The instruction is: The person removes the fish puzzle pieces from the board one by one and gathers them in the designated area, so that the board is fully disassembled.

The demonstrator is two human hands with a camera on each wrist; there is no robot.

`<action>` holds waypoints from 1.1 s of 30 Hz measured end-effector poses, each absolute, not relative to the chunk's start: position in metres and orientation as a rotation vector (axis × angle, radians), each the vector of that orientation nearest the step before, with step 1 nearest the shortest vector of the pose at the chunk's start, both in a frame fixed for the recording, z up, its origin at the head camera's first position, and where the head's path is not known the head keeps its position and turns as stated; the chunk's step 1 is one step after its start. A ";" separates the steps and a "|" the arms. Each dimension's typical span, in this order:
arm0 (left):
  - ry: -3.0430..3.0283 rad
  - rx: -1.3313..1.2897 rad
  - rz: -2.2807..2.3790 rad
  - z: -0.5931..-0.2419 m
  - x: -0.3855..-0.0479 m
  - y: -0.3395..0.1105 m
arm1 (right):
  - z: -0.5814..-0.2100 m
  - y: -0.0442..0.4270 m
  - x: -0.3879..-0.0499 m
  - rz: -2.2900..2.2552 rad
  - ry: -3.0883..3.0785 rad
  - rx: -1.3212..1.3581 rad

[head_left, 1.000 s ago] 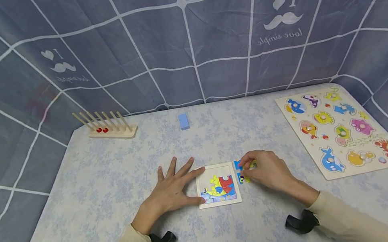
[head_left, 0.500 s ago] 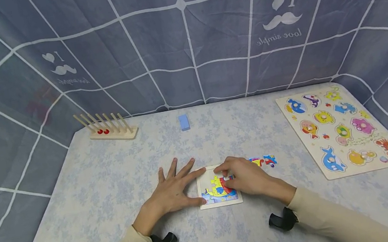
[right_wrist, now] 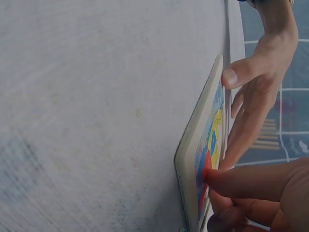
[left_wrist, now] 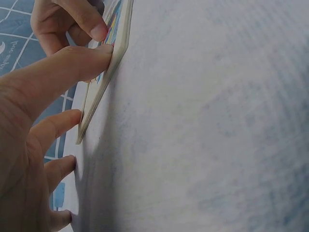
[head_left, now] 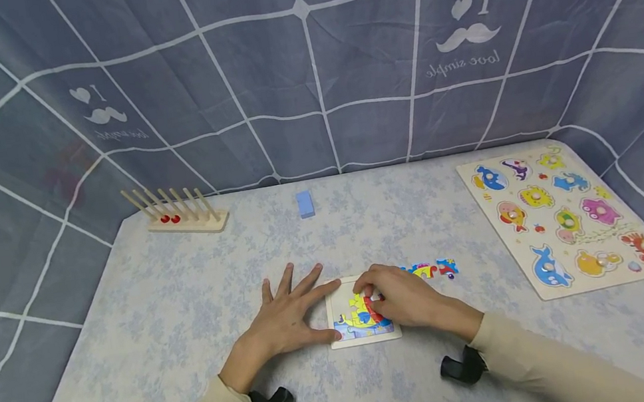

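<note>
Curtained tabletop, a small puzzle between my hands

Grey-blue curtain [head_left: 364, 55] with white lines hangs behind and beside the pale, blue-patterned tabletop [head_left: 188, 291], whose far edge runs along its foot. Well short of that edge lies the small puzzle board [head_left: 369, 340], its light rim almost square to me.

My left hand [head_left: 284, 319] is spread wide beside it: thumb and forefinger touch the left rim, the forefinger by the far corner, the thumb toward the near one, the other fingers fanned out. My right hand [head_left: 406, 294] comes over the board's right rim, fingers curled, thumb on the red part of the picture; whether it pinches a piece I cannot tell, since the fingers hide the spot. Between the two hands I see yellow and blue picture, with pale backing toward the far left corner.

Loose pieces [head_left: 424, 271] lie just beyond my right knuckles, close to the board. Farther right, well apart, a large sea-animal board [head_left: 520, 243] lies slanted along the tabletop's right side. Ahead, across a broad stretch of pattern, a blue block [head_left: 305, 204] lies near the far edge. A peg rack [head_left: 188, 223] with two red beads [head_left: 164, 218] stands at the far left corner, leaving wide room beside my left hand.
</note>
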State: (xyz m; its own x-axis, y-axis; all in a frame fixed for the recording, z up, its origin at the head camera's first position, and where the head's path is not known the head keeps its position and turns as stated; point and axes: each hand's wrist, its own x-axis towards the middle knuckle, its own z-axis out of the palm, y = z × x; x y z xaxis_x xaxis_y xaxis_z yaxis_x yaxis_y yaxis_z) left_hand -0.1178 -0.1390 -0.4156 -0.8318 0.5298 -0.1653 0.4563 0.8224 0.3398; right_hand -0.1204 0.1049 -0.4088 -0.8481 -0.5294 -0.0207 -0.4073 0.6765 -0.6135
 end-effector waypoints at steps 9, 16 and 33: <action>2.748 0.746 0.436 -0.416 -0.118 -0.139 | -0.409 0.104 -0.121 -0.967 2.668 -0.740; 2.749 0.748 0.435 -0.416 -0.118 -0.139 | -0.407 0.104 -0.118 -0.989 2.666 -0.691; 2.756 0.739 0.402 -0.417 -0.118 -0.139 | -0.405 0.115 -0.106 -1.223 2.579 -0.727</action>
State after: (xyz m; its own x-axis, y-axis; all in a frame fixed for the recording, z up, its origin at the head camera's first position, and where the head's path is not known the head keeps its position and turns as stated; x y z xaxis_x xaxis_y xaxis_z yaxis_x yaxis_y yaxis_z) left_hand -0.1184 -0.1394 -0.4173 -0.8371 0.5182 -0.1754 0.4465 0.8324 0.3284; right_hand -0.1061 0.1152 -0.4046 -0.8602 -0.5089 0.0325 -0.3471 0.5377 -0.7684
